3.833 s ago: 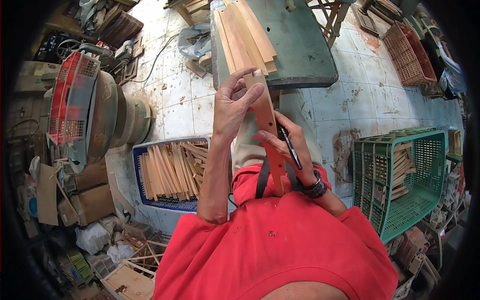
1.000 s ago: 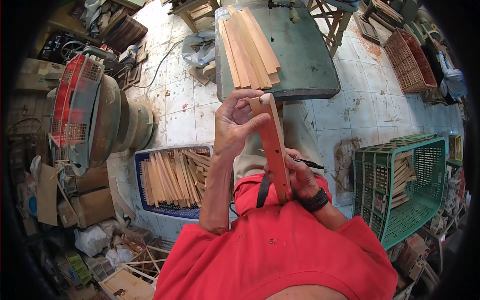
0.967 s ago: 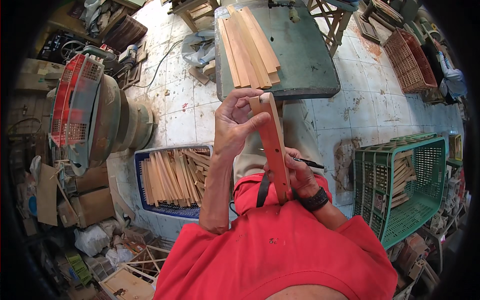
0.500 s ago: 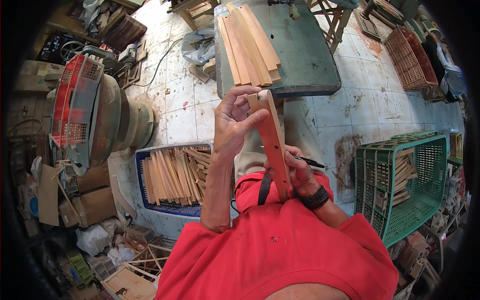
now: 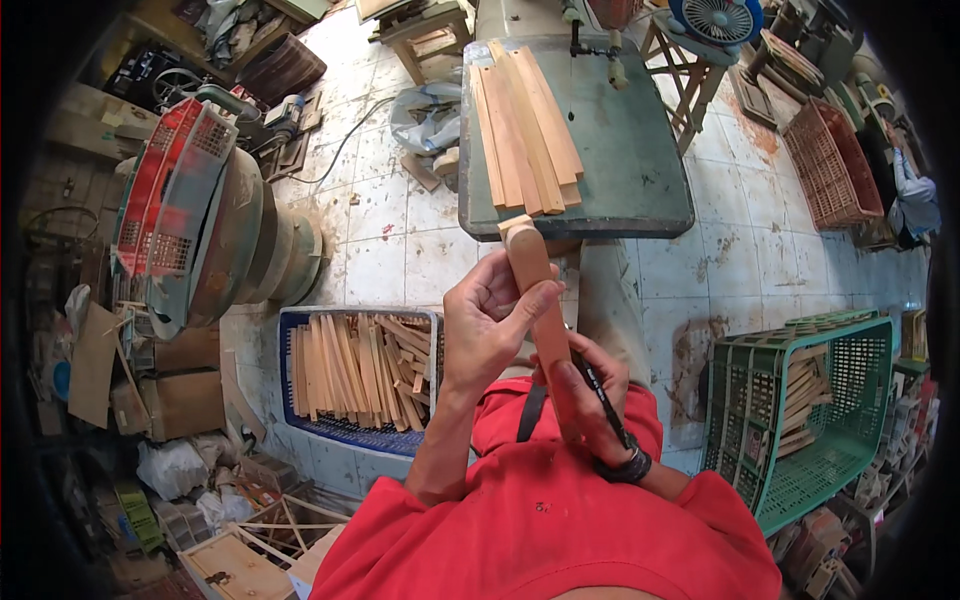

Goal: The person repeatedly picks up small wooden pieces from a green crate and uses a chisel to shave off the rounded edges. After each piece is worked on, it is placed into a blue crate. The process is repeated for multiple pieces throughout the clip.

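Observation:
My left hand (image 5: 487, 325) is closed round the upper part of a reddish wooden slat (image 5: 548, 335), its thumb lying across the face. The slat's rounded end points away from me, and the pale end of a second wooden slat (image 5: 514, 222) shows just behind it. My right hand (image 5: 588, 412) grips the lower part near my red shirt. A slim black pen (image 5: 604, 396) is also in that hand, lying along the slat. Past the slat's tip, several long pale slats (image 5: 522, 135) lie fanned on a dark green table (image 5: 640, 150).
On the left, a blue crate (image 5: 365, 437) is full of wooden strips, with a large round machine (image 5: 235, 225) beyond it. A green crate (image 5: 830, 480) lies to the right with more wood pieces inside. A reddish crate (image 5: 835, 165) and a blue fan (image 5: 717, 18) are farther off.
The slats have turned, so the broad reddish face and rounded end now show instead of the holed edge. The pen has swung from pointing sideways to lying along the wood. The view has shifted.

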### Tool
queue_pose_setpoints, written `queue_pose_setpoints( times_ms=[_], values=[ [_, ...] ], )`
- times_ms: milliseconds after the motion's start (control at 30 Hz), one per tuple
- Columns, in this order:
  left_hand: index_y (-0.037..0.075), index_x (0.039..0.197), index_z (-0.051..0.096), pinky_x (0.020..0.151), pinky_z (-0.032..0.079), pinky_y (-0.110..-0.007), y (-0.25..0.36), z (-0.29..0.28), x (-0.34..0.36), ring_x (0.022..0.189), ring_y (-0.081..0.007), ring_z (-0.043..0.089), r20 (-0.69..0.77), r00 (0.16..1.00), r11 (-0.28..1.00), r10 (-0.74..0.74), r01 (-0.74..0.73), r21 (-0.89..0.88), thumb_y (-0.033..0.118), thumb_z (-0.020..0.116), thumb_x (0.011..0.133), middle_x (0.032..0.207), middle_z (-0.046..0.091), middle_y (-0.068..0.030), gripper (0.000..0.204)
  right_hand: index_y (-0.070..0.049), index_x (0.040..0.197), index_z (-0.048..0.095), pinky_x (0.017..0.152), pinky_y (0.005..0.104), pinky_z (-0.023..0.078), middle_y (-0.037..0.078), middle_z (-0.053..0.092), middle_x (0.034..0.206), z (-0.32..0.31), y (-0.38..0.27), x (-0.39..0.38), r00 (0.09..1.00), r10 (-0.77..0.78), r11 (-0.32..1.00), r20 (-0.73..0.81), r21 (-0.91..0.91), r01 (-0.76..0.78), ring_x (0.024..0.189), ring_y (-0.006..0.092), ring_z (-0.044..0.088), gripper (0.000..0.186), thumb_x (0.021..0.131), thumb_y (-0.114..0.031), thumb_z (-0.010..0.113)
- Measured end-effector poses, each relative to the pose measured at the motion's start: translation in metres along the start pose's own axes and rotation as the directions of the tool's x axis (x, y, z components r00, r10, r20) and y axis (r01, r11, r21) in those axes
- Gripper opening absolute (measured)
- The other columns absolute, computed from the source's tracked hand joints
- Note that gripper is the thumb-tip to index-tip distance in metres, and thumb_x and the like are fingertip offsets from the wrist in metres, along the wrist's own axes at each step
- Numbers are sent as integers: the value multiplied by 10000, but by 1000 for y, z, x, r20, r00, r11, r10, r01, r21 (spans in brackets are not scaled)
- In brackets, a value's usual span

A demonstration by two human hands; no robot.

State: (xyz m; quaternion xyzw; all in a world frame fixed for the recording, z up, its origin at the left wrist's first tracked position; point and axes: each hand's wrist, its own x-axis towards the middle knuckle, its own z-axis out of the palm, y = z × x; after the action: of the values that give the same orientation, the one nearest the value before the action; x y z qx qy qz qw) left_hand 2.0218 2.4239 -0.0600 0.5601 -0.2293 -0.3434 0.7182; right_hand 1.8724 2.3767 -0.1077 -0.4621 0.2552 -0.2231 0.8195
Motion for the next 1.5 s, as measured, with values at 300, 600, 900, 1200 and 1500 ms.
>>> queue_pose_setpoints(
  times_ms=[300,600,900,1200,1500],
  values=[
    [-67,1206,534,843,557,-314,-15,-8,2,937,-209,683,95,995,998,0,6,-68,30,683,886,1047,676,-159,366,6,1389,410,897,314,484,149,630,1211,-28,-13,32,909,-408,865,78,-284,413,1050,175,620,414,1013,-149,484],
    [-65,1176,555,842,557,-336,-14,1,-2,918,-216,688,126,992,999,30,-25,-48,28,680,882,1046,683,-155,333,21,972,698,670,282,490,120,688,865,-19,-93,84,687,-631,569,361,-386,726,735,196,649,185,882,-141,695],
    [-35,1217,553,854,543,-293,-13,1,0,944,-156,669,166,986,1000,-4,8,-24,23,715,859,1039,687,-111,397,31,915,689,630,270,500,100,681,811,-10,-99,92,804,-501,698,322,-399,595,694,158,631,167,886,-133,693],
    [-40,1218,547,858,545,-298,-16,3,0,942,-162,671,179,984,999,-9,17,-46,20,712,860,1049,683,-120,399,21,943,688,622,282,508,107,676,809,-15,-101,97,738,-547,550,395,-494,673,672,196,632,161,878,-127,697],
    [-37,1194,562,839,548,-295,-19,3,1,925,-149,668,175,985,1000,-7,12,-27,29,723,854,1027,689,-112,382,18,950,682,622,282,507,80,673,798,-23,-103,82,810,-482,582,333,-570,580,678,151,630,171,909,-148,668]
  ],
)
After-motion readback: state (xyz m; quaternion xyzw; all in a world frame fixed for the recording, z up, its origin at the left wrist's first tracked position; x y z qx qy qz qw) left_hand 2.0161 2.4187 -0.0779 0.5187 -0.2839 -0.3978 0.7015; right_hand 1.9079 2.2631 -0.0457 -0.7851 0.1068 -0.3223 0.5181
